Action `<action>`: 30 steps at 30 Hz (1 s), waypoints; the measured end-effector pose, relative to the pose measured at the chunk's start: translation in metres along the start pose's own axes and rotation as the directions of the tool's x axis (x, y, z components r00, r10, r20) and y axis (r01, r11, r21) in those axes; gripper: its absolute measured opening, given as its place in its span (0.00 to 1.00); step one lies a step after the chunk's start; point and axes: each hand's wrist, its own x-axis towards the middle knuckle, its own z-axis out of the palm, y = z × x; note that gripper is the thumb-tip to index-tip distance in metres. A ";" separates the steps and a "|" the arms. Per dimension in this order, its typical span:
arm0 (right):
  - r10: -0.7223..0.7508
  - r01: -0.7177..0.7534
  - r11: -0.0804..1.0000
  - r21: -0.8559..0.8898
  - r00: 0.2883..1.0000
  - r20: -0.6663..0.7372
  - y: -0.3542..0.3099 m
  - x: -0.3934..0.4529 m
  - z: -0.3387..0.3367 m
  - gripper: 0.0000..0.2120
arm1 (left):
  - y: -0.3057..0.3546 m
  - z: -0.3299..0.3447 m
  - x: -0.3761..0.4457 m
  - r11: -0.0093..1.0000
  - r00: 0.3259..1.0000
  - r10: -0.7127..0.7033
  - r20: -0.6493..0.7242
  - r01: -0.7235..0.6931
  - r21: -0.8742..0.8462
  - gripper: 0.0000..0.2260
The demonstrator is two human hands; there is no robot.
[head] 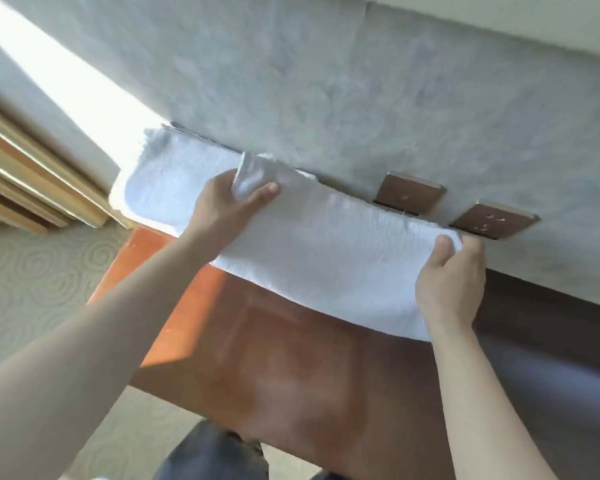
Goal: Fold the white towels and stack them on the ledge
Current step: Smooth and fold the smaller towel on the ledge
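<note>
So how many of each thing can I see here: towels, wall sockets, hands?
White towel: 1 for certain, stretched between both hands; the bunched part at the far left may be a second, I cannot tell.
Brown wall sockets: 2
Hands: 2, left hand and right hand
Total: 5

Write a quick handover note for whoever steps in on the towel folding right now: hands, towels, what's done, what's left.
Left hand: pinching a lifted corner of the white towel.
Right hand: gripping the towel's right end.
Towel: lying lengthwise along the wooden ledge, against the wall, near two brown outlets.
Done: it looks already folded into a long strip.
Left: likely fold it shorter and stack it. No finished stack is visible.
</note>
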 end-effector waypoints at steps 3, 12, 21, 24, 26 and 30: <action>-0.079 0.077 0.995 0.064 0.996 0.031 -0.069 -0.009 0.035 0.17 | -0.012 -0.074 0.038 0.999 0.994 0.010 -0.105 -0.005 0.041 0.17; -0.095 0.101 0.994 -0.051 0.990 0.101 -0.160 -0.023 0.150 0.16 | -0.091 -0.157 0.144 0.970 0.976 -0.053 -0.212 0.101 0.223 0.27; -0.147 0.129 0.954 -0.272 0.988 -0.046 -0.160 -0.037 0.156 0.16 | -0.101 -0.129 0.138 0.913 0.922 0.139 -0.361 0.022 0.408 0.23; -0.522 0.507 0.786 -0.352 0.851 0.059 -0.175 -0.060 0.167 0.13 | -0.083 -0.102 0.103 0.765 0.834 0.531 -0.152 -0.394 0.509 0.16; -0.516 0.599 0.745 -0.295 0.797 0.315 -0.182 -0.068 0.184 0.17 | -0.079 -0.078 0.091 0.649 0.801 0.555 0.224 -0.586 0.486 0.18; -0.359 0.568 0.738 -0.365 0.788 0.500 -0.172 -0.059 0.202 0.28 | -0.090 -0.076 0.116 0.553 0.837 0.347 0.424 -0.547 0.628 0.26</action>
